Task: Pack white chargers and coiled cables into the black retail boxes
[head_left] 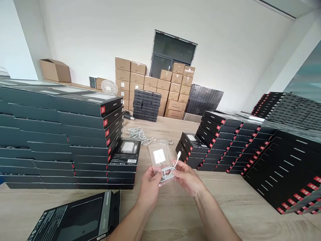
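Two hands, clear tray (150, 154), coiled cable (167, 173)

Lettering (107, 198) on black boxes (85, 108) and cartons (175, 105) — none legible.

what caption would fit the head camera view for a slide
Two bare hands, the left hand and right hand, hold a coiled white cable and clear tray between stacked black boxes.

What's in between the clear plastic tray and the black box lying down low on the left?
The left hand and its forearm are between the tray and the black box. Nothing visible separates the left hand from the tray: its fingers hold it.
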Demonstrator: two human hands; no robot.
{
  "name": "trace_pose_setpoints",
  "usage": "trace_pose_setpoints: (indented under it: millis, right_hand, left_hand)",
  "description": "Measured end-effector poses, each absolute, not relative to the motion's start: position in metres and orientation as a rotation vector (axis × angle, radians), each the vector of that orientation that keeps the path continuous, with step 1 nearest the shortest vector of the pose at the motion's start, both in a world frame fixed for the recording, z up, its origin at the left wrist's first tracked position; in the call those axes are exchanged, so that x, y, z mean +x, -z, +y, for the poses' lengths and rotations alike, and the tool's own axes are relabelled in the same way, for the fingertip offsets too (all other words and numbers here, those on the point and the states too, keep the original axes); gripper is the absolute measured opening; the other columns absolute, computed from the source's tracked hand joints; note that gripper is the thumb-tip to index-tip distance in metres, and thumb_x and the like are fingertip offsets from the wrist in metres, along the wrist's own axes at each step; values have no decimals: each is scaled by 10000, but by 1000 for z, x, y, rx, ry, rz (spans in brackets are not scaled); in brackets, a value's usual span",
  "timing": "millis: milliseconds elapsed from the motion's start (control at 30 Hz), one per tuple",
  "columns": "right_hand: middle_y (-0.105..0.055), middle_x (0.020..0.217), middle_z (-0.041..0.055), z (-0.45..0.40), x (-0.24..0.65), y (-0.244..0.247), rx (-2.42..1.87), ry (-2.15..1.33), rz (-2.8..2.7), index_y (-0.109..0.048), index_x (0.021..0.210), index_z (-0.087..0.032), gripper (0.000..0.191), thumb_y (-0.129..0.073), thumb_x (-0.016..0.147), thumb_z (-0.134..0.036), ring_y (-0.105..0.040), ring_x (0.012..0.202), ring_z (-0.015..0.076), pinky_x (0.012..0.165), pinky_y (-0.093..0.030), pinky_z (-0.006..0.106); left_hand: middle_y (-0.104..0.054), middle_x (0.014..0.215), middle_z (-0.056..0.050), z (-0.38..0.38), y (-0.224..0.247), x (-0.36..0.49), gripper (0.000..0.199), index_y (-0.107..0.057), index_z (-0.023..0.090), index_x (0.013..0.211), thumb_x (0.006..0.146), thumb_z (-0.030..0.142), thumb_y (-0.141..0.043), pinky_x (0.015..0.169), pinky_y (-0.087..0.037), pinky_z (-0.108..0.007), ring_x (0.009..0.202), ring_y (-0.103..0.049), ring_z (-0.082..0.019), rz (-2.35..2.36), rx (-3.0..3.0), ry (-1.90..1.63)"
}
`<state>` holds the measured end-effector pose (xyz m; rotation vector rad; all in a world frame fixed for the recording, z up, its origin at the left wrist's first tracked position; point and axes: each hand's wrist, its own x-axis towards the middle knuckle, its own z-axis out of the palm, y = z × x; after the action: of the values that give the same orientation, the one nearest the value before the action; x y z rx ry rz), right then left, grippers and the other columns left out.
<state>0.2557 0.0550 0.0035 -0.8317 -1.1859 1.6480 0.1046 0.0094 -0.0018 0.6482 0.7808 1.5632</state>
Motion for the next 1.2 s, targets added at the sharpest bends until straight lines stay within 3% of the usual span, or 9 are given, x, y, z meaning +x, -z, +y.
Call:
trace_pose_setpoints:
  millis: [167, 333, 433, 667, 833, 1000, 1200]
  right_hand:
    - [-742, 832, 18, 55, 249, -3, -976, -1505, -1219, -711, 950, -210, 483, -903, 511, -270, -659, 779, 194, 708, -475, 289]
    - [-751, 936, 44, 58, 260, -6, -946, -1545, -1314, -707, 1049, -211, 503, -869, 600, -369, -677, 873, 219, 771, -497, 325]
    - [-751, 877, 49, 58, 261, -8, -963, -1410, -1397, -724, 1012, -188, 467, -854, 623, -410, -672, 839, 227, 755, -500, 334]
    - [-745, 850, 51, 46, 246, -15, -900, -1439, -1510, -739, 1026, -192, 444, -828, 666, -436, -667, 816, 225, 738, -510, 336]
    - [-694, 1017, 68, 44, 241, -14, -881, -1129, -1503, -750, 1066, -226, 376, -785, 741, -412, -638, 864, 217, 771, -509, 334]
    - [-658, 903, 46, 45, 239, -15, -858, -926, -1465, -799, 888, -222, 250, -693, 826, -440, -598, 878, 213, 808, -475, 327]
    - [-630, 786, 9, 38, 229, -11, -896, -913, -1346, -722, 1165, -216, 374, -680, 853, -418, -569, 745, 176, 735, -474, 310]
  left_hand:
    - [-775, 805, -55, 11, 2, 106, 272, -617, 183, 655, 533, 298, -830, 746, -542, -348, 764, -715, -240, 835, 680, -1567]
    - [-780, 847, -48, 10, -2, 107, 253, -609, 193, 665, 560, 306, -809, 742, -537, -340, 753, -714, -228, 857, 689, -1567]
    - [-783, 879, -52, 9, -6, 104, 288, -584, 197, 669, 546, 286, -829, 743, -535, -334, 786, -723, -237, 846, 677, -1525]
    - [-781, 955, -75, 3, -19, 91, 506, -690, 160, 1038, 553, 235, -814, 730, -555, -337, 813, -725, -245, 683, 516, -1473]
    - [-769, 1056, -103, -1, -26, 92, 562, -699, 164, 1104, 559, 211, -828, 822, -548, -345, 959, -717, -276, 582, 557, -1531]
    - [-762, 1082, -85, -1, -25, 93, 602, -703, 182, 1110, 525, 203, -847, 827, -544, -340, 990, -700, -267, 632, 531, -1579]
    - [-750, 1101, -94, 0, -21, 97, 553, -710, 181, 1081, 543, 217, -835, 873, -523, -355, 1084, -665, -297, 697, 588, -1583]
